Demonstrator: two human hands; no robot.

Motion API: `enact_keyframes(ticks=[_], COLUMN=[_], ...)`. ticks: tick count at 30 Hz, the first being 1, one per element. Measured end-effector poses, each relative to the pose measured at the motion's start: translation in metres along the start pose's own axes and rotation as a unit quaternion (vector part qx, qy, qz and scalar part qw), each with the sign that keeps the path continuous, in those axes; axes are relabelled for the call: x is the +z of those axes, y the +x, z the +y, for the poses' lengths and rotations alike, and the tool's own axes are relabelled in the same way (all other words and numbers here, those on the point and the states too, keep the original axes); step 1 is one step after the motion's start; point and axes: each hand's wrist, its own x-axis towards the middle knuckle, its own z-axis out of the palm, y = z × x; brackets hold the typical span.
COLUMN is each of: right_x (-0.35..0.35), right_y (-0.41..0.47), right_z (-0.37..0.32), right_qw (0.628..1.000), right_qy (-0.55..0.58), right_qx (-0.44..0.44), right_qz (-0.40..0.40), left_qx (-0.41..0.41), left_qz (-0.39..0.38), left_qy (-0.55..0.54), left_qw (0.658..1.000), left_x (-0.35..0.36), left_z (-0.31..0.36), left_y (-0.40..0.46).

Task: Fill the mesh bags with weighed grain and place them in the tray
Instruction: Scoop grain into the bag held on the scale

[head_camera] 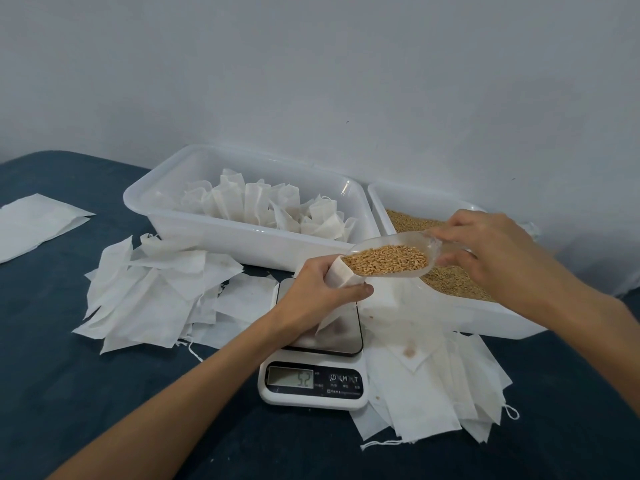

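The left hand (320, 282) grips the open mesh bag (341, 280) above the scale (313, 382) platform. The right hand (485, 251) pinches the handle of the clear scoop (391, 256), whose grain load sits at the bag mouth. Filled bags stand in the tray (242, 237); loose grain fills the bin (485, 320) to the right.

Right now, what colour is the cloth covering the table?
Dark blue table cloth, clearest in the head view.
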Motion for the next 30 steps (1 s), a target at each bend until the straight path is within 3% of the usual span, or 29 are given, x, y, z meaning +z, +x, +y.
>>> enact_keyframes(ticks=[30], right_x=[-0.0021], right_y=[-0.0006], right_z=[-0.0072], right_qw=[1.0], right_qy=[-0.023], right_qx=[0.016], right_qz=[-0.014], left_qx=[-0.015], left_qz=[-0.004], left_qy=[-0.011], left_qw=[1.0], left_x=[0.0008], left_z=[0.004], left_y=[-0.0024])
